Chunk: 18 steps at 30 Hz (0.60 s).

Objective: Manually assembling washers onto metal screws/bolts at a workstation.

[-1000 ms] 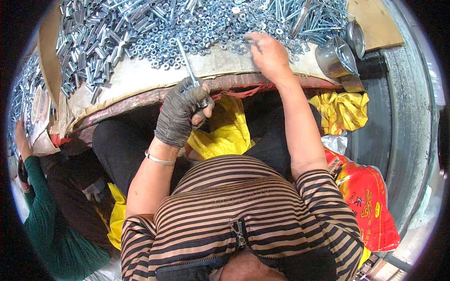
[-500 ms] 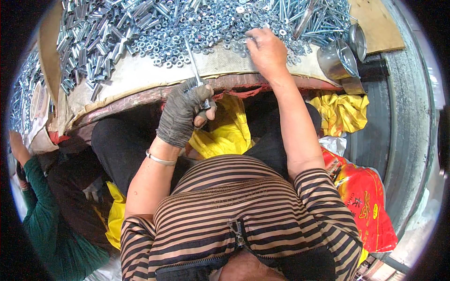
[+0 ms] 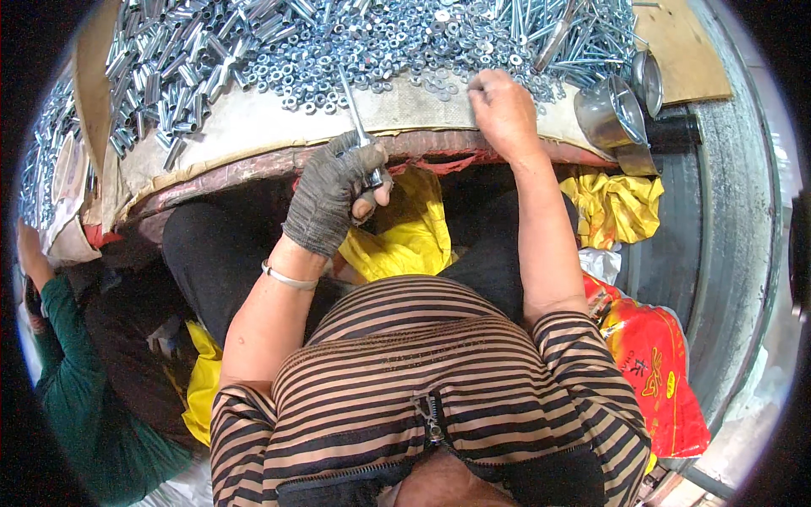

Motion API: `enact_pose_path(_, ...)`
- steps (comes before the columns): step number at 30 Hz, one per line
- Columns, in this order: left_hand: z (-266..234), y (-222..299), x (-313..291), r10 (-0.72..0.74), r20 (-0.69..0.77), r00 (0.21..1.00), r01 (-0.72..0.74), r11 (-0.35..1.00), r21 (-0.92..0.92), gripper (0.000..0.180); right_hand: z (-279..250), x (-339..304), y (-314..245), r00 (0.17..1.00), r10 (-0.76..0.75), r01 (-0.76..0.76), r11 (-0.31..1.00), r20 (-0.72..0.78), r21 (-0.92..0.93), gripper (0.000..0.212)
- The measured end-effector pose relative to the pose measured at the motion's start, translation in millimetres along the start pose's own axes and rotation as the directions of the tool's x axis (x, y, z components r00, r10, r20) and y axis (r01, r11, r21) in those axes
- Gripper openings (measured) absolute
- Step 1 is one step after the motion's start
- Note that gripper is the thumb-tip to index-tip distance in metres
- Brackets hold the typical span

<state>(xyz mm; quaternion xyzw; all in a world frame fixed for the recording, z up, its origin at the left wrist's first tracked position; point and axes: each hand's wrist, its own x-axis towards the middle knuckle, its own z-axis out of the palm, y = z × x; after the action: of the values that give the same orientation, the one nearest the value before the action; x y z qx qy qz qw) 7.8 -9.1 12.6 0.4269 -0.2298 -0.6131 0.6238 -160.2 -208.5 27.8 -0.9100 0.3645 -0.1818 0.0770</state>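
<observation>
My left hand (image 3: 334, 194), in a grey fingerless glove, is closed around a long thin metal bolt (image 3: 354, 110). The bolt's shaft points up and away from the hand, and a thicker shiny metal part shows by the thumb. Over the pale cloth edge, my bare right hand (image 3: 504, 110) has its fingers curled together beside the loose washers (image 3: 439, 83). What its fingertips hold, if anything, is hidden. Between the two hands, hex nuts (image 3: 317, 97) lie in a heap along the cloth (image 3: 253, 118).
Metal sleeves (image 3: 173, 93) are piled at the left, long bolts (image 3: 583, 42) at the far right. Metal cups (image 3: 610, 110) stand at the right edge beside a board (image 3: 688, 59). A yellow bag (image 3: 405, 228) lies below the table edge. Another person's green sleeve (image 3: 76, 372) shows at left.
My right hand has drawn back from the washers, toward me and slightly right. My left hand keeps its hold on the bolt, almost unmoved.
</observation>
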Motion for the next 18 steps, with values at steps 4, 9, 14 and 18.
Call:
enact_pose_path(4,2,0,-1,0.008,0.007,1.000,-0.008,1.000,0.025,0.025,-1,4,-1,0.998,0.016,-0.014,0.999,-0.062,0.032,0.014)
enact_pose_path(9,4,-1,-3,0.024,0.020,1.000,-0.023,0.999,-0.028,0.023,13,8,-24,0.998,0.060,-0.054,0.988,0.035,-0.141,0.016)
enact_pose_path(14,3,4,-4,0.019,0.018,1.000,-0.020,0.995,0.096,0.024,-2,17,-32,0.980,0.129,-0.097,0.973,0.149,-0.209,0.022)
enact_pose_path(18,6,15,-7,-0.098,0.014,0.995,0.087,0.929,0.360,0.022,-1,15,-35,0.966,0.143,-0.095,0.972,0.217,-0.216,0.022)
